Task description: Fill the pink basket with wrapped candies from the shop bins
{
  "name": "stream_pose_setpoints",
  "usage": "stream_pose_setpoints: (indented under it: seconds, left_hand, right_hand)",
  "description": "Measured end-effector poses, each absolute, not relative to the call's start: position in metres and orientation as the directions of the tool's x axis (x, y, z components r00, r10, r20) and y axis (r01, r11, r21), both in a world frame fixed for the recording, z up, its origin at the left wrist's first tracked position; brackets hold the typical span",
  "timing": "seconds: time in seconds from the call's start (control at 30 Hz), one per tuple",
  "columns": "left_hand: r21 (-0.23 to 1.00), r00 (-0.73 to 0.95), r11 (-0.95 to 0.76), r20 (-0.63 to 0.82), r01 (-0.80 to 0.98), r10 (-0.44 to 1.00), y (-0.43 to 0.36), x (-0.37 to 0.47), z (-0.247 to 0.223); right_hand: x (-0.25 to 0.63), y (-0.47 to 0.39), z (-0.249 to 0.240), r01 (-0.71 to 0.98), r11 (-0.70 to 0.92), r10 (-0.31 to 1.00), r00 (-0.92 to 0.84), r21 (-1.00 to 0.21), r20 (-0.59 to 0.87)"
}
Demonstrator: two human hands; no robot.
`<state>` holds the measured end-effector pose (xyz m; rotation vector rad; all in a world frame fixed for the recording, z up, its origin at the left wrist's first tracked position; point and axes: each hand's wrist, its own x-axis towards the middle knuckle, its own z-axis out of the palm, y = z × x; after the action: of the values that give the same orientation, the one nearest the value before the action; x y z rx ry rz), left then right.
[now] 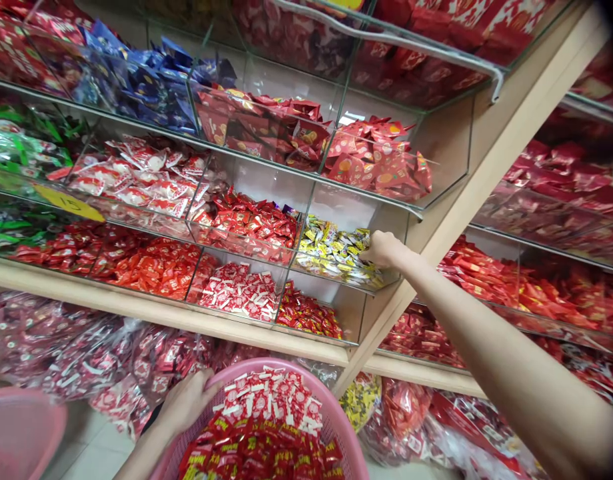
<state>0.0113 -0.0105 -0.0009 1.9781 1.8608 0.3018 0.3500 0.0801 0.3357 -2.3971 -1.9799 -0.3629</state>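
Observation:
My left hand grips the rim of a pink plastic basket, thumb side up. Inside the basket lie small red-and-white wrapped candies at the back and red packets with yellow lettering in front. My right hand reaches to the right end of a clear shelf compartment. Its fingers curl in at the yellow-and-white wrapped candies. Whatever they hold is hidden.
Clear-fronted shelves hold red packets, blue packets and red candies. A wooden upright stands beside my right arm. Bagged candies lie on the floor below. Another pink basket is at lower left.

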Motion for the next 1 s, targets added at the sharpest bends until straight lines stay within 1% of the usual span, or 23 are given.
stream_pose_setpoints:
  seconds: [0.17, 0.3, 0.5, 0.6, 0.67, 0.8, 1.0]
  left_hand:
    - [0.42, 0.088, -0.027, -0.125, 0.907, 0.988, -0.011, 0.011, 0.0]
    - [0.44, 0.084, -0.03, -0.105, 0.898, 0.991, -0.01, 0.01, -0.003]
    - [0.44, 0.084, -0.025, -0.115, 0.898, 0.99, -0.009, 0.009, -0.006]
    - [0.436, 0.08, -0.02, -0.12, 0.9, 0.99, -0.008, 0.009, -0.005]
    - [0.437, 0.079, -0.02, -0.118, 0.899, 0.99, -0.008, 0.01, -0.003]
    - [0.44, 0.085, -0.026, -0.115, 0.898, 0.99, -0.009, 0.011, -0.002]
    - [0.449, 0.093, -0.029, -0.12, 0.893, 0.988, -0.007, 0.009, -0.006]
  right_hand:
    - [0.357, 0.077, 0.348, 0.979, -0.204, 0.97, 0.199, 0.019, 0.139]
    - [0.352, 0.079, 0.349, 0.972, -0.235, 0.964, 0.23, 0.02, 0.134]
    - [0.347, 0.086, 0.339, 0.971, -0.236, 0.97, 0.237, -0.038, 0.054]
    - [0.35, 0.084, 0.337, 0.972, -0.235, 0.969, 0.236, -0.014, 0.074]
    - [0.351, 0.08, 0.338, 0.974, -0.224, 0.969, 0.226, -0.03, 0.096]
    - [0.35, 0.068, 0.343, 0.973, -0.173, 0.977, 0.189, -0.153, 0.099]
    - [0.356, 0.06, 0.346, 0.923, -0.063, 0.997, 0.073, -0.38, 0.012]
